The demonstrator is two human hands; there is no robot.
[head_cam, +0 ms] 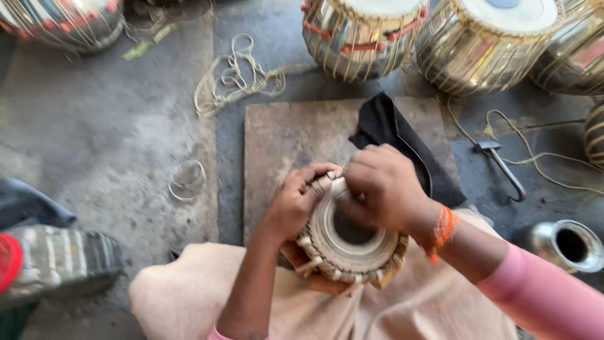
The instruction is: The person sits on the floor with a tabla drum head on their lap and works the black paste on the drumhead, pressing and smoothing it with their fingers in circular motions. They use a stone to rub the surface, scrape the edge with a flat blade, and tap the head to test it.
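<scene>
- Grey concrete floor, dusty; flat worn stone slab just beyond small drum.
- Small drum on lap: round, pale skin, dark centre patch, laced rim.
- Left hand fingers curled gripping drum's rim; right hand fingers closed pressing drum's top edge.
- Black cloth on slab; shiny metal drums beyond slab.

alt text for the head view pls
Both hands, left hand and right hand, grip the far rim of a small drum on the person's lap. Behind lie a black cloth, a stone slab and shiny metal drums.
</scene>
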